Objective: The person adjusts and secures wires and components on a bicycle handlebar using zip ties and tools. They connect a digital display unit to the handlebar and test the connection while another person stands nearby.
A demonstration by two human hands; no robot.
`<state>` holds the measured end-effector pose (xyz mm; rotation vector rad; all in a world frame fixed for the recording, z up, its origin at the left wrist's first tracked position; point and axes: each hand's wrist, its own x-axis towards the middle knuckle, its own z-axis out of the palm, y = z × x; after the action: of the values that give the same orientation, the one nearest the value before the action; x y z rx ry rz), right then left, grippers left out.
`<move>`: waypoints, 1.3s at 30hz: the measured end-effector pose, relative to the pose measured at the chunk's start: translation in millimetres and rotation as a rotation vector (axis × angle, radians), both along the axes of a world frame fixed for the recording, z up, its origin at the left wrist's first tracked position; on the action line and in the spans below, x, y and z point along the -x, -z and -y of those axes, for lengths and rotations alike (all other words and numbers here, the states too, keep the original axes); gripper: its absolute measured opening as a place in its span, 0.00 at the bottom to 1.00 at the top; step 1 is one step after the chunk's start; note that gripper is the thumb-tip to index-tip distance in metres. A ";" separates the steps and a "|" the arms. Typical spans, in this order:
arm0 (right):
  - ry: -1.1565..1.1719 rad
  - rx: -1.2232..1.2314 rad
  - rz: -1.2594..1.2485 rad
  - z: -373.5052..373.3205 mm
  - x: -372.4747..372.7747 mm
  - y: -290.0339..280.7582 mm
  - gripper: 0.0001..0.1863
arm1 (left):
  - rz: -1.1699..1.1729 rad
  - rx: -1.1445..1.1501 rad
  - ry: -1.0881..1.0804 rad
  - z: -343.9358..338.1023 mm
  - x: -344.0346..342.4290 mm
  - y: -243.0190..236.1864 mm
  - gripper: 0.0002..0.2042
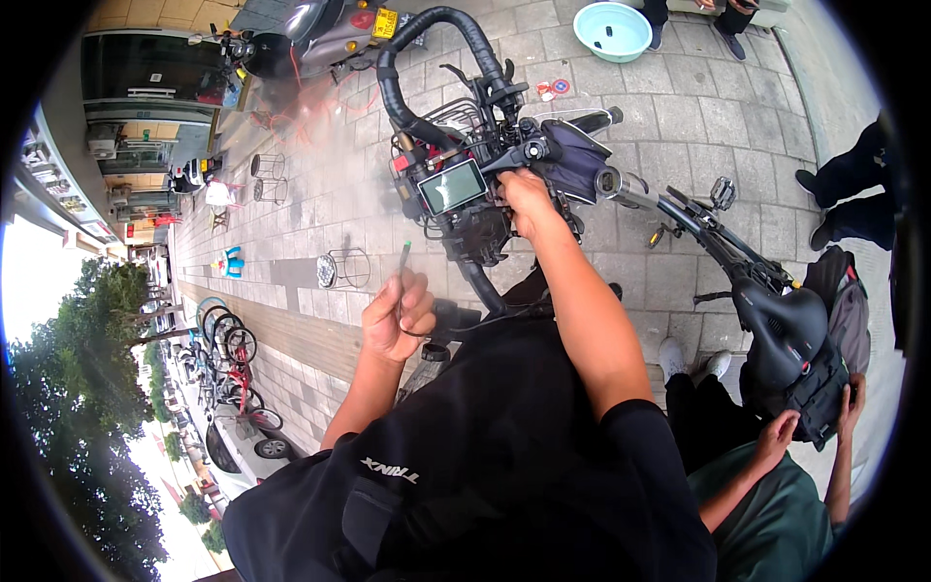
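Between the thumb and fingers of my left hand is a thin black cable with a green tip pointing up. Part of it loops out below the fingers toward the bicycle. My right hand reaches in at the middle of the handlebar, beside a rectangular display. Its fingers curl in among the dark parts there, and what they grip is hidden. Several cables and a black bag-like pouch crowd around the handlebar's centre.
At right, a person in a green shirt has both hands on a black bag near a bicycle saddle. A pale blue basin stands on the paving at the top. Stools, parked bicycles and a scooter stand around; other people are at right.
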<state>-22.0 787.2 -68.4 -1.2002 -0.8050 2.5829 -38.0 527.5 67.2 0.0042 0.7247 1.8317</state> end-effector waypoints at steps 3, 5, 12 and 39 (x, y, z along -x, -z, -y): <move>0.132 0.018 -0.045 5.9 -5.7 -12.4 0.06 | 0.014 -0.039 -0.042 6.7 17.3 6.5 0.10; 0.115 -0.085 0.028 8.9 -5.2 4.6 0.08 | 0.021 -0.063 -0.061 9.0 31.0 11.8 0.09; 0.063 -0.258 0.248 13.5 -13.6 8.0 0.11 | 0.087 -0.037 -0.129 21.0 68.5 28.1 0.10; -0.396 -1.145 0.525 -102.6 -37.2 -77.7 0.18 | 0.143 0.039 -0.085 -9.9 126.7 52.9 0.10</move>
<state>15.2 889.8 9.2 -1.3094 -2.3378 1.3939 -164.7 537.5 14.3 -0.1834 0.6684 1.8773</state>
